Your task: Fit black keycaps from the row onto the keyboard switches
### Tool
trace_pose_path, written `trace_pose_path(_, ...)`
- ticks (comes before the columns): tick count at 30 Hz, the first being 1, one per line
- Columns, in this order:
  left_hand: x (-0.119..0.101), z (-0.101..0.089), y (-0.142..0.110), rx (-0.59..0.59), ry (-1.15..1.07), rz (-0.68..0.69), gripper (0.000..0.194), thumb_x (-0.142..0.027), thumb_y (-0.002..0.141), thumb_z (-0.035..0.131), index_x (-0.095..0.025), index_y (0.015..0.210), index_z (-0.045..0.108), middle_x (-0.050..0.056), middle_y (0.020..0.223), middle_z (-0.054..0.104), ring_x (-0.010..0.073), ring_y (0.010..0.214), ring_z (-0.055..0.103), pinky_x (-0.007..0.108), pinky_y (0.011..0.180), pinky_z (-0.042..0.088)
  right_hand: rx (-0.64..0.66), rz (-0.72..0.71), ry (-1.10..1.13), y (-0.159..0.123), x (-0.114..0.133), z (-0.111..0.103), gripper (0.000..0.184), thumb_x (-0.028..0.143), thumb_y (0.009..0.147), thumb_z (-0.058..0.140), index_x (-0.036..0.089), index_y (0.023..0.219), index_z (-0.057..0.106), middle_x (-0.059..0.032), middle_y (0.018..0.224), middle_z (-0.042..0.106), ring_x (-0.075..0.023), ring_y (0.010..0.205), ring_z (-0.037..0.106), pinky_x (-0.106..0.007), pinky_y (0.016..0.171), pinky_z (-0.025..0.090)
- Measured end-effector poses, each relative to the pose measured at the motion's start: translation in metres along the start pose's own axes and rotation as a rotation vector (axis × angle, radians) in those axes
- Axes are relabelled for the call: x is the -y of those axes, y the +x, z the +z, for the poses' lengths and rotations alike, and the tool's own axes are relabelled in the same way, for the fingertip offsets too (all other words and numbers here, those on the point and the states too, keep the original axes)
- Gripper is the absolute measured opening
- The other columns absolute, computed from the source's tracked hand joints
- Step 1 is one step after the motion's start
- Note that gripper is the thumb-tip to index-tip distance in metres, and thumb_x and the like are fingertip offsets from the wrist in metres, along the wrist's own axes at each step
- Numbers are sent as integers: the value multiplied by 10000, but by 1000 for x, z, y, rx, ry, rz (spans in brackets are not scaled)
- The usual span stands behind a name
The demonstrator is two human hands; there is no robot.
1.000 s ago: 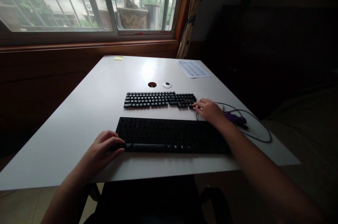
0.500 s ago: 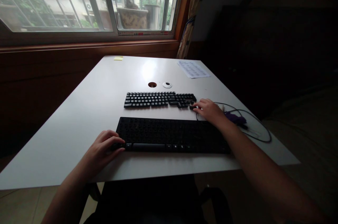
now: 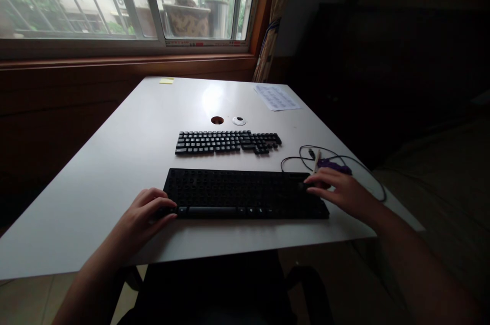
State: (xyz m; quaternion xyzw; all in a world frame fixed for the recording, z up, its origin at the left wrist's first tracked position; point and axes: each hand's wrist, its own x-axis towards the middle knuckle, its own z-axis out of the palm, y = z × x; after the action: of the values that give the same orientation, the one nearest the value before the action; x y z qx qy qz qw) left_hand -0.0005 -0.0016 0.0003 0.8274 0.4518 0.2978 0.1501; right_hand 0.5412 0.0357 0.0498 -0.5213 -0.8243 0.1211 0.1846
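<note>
A black keyboard [image 3: 245, 192] lies near the front of the white desk, most of its keycaps off; a space bar [image 3: 213, 211] and several keys sit along its bottom row. My left hand [image 3: 149, 207] grips the keyboard's lower left corner between thumb and fingers. Over the right end of the board, my right hand [image 3: 333, 187] pinches a small black keycap [image 3: 302, 186]. Behind the keyboard, loose black keycaps [image 3: 210, 142] stand in rows laid out like a keyboard, with gaps at their right end.
A black cable [image 3: 340, 156] loops at the right, around a purple cloth [image 3: 335, 166] and a thin pale stick [image 3: 317, 161]. Farther back are two cable holes [image 3: 217, 120], printed sheets [image 3: 277, 97] and a yellow sticky note [image 3: 166, 81]. A window stands behind the desk.
My right hand has moved from the right end of the keycap rows toward me, with a keycap, to over the keyboard's right side. My left hand has kept its grip on the corner.
</note>
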Motion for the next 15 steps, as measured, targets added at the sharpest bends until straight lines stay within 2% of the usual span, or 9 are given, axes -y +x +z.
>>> trace_pose_path(6,-1,0,1,2,9,-2,226,-453,949,666,-256,1038,728,69,1073,622,219,962,642,340,808,595,91,24,24,-40,10,8,266,495,943,649,267,1021,761,-41,862,665,-195,762,662,-332,685,565)
trace_pose_path(15,-2,-1,1,-4,21,-22,298,-529,945,640,-259,1019,742,73,1068,637,228,966,645,354,817,604,37,-73,-94,-48,14,18,208,414,964,632,270,1053,752,-53,900,695,-212,831,681,-342,736,585)
